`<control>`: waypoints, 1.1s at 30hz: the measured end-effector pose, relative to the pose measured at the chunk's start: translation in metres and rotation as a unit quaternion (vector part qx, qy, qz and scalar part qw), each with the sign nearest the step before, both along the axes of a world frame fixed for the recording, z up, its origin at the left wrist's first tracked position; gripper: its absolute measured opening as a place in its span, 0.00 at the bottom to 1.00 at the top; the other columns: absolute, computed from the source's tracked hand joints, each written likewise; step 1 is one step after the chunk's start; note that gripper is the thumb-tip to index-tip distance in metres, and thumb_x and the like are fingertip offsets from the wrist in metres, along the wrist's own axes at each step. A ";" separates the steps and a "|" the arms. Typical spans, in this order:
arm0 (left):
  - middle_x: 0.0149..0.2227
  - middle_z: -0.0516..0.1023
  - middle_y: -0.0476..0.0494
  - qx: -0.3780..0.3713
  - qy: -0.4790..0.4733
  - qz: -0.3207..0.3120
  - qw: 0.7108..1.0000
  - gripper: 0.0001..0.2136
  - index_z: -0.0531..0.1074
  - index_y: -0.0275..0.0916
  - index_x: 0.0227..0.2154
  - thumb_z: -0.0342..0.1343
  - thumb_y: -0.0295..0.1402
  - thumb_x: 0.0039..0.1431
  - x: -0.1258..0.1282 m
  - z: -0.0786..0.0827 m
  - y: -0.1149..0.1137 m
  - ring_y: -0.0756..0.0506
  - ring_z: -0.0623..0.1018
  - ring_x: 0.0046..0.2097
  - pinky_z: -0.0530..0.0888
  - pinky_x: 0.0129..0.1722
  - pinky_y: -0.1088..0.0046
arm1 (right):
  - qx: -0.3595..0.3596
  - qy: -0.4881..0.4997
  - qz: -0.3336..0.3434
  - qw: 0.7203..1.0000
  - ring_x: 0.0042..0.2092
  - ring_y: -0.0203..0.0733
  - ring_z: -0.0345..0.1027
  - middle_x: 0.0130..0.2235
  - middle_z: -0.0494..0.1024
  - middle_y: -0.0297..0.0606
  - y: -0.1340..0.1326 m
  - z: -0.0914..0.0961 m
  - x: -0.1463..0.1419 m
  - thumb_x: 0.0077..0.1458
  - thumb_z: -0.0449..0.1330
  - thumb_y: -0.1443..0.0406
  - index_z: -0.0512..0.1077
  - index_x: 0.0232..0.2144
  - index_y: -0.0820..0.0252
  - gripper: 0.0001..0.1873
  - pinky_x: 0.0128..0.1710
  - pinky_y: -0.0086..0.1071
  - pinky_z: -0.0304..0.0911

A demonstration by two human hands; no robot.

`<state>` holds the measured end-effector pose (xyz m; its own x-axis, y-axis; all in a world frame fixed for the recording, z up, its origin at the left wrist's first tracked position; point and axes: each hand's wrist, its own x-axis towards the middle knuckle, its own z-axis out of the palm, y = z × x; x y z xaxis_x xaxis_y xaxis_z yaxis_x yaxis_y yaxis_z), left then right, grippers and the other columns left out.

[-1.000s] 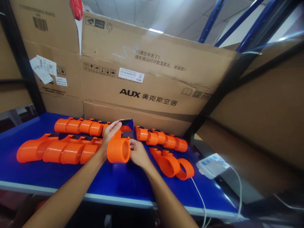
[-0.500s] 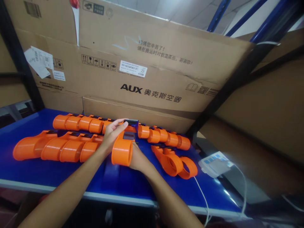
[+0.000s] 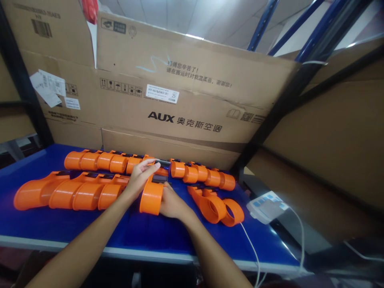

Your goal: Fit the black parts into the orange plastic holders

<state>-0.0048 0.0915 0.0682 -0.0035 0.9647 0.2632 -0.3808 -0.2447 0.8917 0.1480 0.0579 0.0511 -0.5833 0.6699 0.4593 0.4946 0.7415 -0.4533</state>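
Left hand (image 3: 138, 179), fingers half-open, grips orange tube (image 3: 151, 197) top; right hand (image 3: 170, 204) clasps its side.

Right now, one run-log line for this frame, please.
left hand: grips orange part from above | right hand: holds its right side | under it: blue table | nearby: rows of orange parts

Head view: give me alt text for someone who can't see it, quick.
Left hand and right hand hold a short orange plastic tube piece on a blue table, between rows of matching orange tube pieces. Large brown cardboard boxes stand behind; a white corded device lies at the right.
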 end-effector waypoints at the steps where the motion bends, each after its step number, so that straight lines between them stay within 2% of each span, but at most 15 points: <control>1: 0.35 0.82 0.42 -0.002 0.012 0.007 1.000 0.22 0.79 0.35 0.43 0.71 0.42 0.47 -0.001 -0.002 0.001 0.43 0.81 0.39 0.74 0.41 0.70 | -0.012 0.007 -0.011 1.000 0.42 0.47 0.74 0.36 0.81 0.37 0.001 -0.001 0.003 0.56 0.63 0.65 0.77 0.34 0.56 0.03 0.44 0.36 0.67; 3: 0.32 0.81 0.44 -0.004 0.037 0.013 0.999 0.22 0.78 0.35 0.43 0.70 0.42 0.47 -0.003 -0.006 0.002 0.44 0.81 0.36 0.74 0.37 0.72 | -0.036 0.033 -0.054 0.997 0.37 0.45 0.73 0.32 0.80 0.37 0.006 -0.002 0.009 0.59 0.59 0.64 0.77 0.31 0.58 0.08 0.37 0.33 0.66; 5: 0.31 0.80 0.46 -0.012 0.049 0.006 0.999 0.23 0.76 0.36 0.44 0.69 0.44 0.49 -0.004 -0.011 0.002 0.46 0.81 0.31 0.73 0.31 0.73 | -0.051 0.088 -0.118 0.988 0.31 0.42 0.72 0.28 0.78 0.36 0.011 -0.001 0.017 0.63 0.55 0.62 0.76 0.33 0.59 0.12 0.31 0.30 0.64; 8: 0.33 0.79 0.48 -0.038 0.032 -0.011 0.999 0.25 0.72 0.40 0.47 0.68 0.46 0.49 -0.004 -0.018 0.001 0.47 0.80 0.25 0.72 0.24 0.74 | -0.055 0.175 -0.153 0.971 0.28 0.38 0.69 0.30 0.78 0.34 0.014 0.004 0.024 0.64 0.55 0.59 0.73 0.50 0.60 0.17 0.28 0.29 0.64; 11: 0.34 0.78 0.48 -0.053 0.011 -0.035 0.998 0.26 0.69 0.41 0.48 0.68 0.46 0.50 0.001 -0.024 0.000 0.48 0.79 0.23 0.71 0.22 0.74 | -0.028 0.165 -0.141 0.976 0.28 0.37 0.69 0.36 0.80 0.37 0.012 0.009 0.025 0.61 0.60 0.57 0.66 0.61 0.58 0.27 0.30 0.30 0.66; 16: 0.35 0.77 0.48 -0.061 0.017 -0.082 0.995 0.24 0.69 0.41 0.47 0.67 0.47 0.51 0.008 -0.026 -0.004 0.50 0.77 0.22 0.71 0.21 0.76 | 0.041 0.119 -0.193 0.973 0.28 0.40 0.70 0.34 0.81 0.37 0.010 0.009 0.024 0.61 0.60 0.59 0.68 0.61 0.57 0.26 0.32 0.33 0.68; 19: 0.32 0.76 0.49 -0.063 0.044 -0.101 0.992 0.23 0.71 0.40 0.44 0.67 0.47 0.51 0.010 -0.025 -0.007 0.51 0.76 0.22 0.70 0.22 0.77 | 0.063 0.133 -0.191 0.970 0.34 0.42 0.75 0.40 0.82 0.40 0.012 0.006 0.023 0.59 0.61 0.62 0.69 0.60 0.56 0.27 0.38 0.35 0.71; 22: 0.29 0.75 0.51 -0.047 0.058 -0.088 0.993 0.22 0.72 0.39 0.43 0.66 0.49 0.53 0.012 -0.024 -0.008 0.52 0.74 0.21 0.69 0.22 0.77 | 0.071 0.153 -0.191 0.967 0.40 0.44 0.77 0.44 0.82 0.41 0.013 0.004 0.021 0.57 0.62 0.62 0.73 0.54 0.56 0.21 0.43 0.35 0.72; 26: 0.23 0.70 0.55 -0.015 0.060 -0.069 0.996 0.20 0.73 0.39 0.41 0.66 0.48 0.53 0.012 -0.021 -0.008 0.56 0.65 0.18 0.64 0.19 0.79 | 0.065 0.159 -0.194 0.966 0.34 0.41 0.76 0.38 0.82 0.39 0.010 0.002 0.019 0.58 0.60 0.62 0.75 0.49 0.58 0.16 0.37 0.32 0.71; 29: 0.19 0.62 0.59 -0.018 0.049 -0.086 0.995 0.19 0.72 0.39 0.40 0.67 0.46 0.52 0.011 -0.019 -0.010 0.57 0.59 0.16 0.59 0.18 0.80 | 0.069 0.147 -0.186 0.969 0.30 0.39 0.73 0.34 0.81 0.37 0.008 0.000 0.020 0.59 0.59 0.63 0.74 0.48 0.60 0.16 0.33 0.30 0.69; 33: 0.20 0.64 0.59 -0.030 0.034 -0.096 0.994 0.21 0.72 0.39 0.41 0.69 0.45 0.50 0.011 -0.016 -0.012 0.57 0.59 0.17 0.59 0.18 0.80 | 0.082 0.137 -0.172 0.972 0.30 0.39 0.72 0.35 0.80 0.39 0.010 -0.002 0.023 0.59 0.58 0.64 0.73 0.50 0.60 0.17 0.33 0.30 0.69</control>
<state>0.0061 0.0793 0.0524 0.1979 0.9599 0.1988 -0.3532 -0.1194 0.9279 0.1709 0.0676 0.0490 -0.1783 0.7090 0.6823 0.6042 0.6262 -0.4928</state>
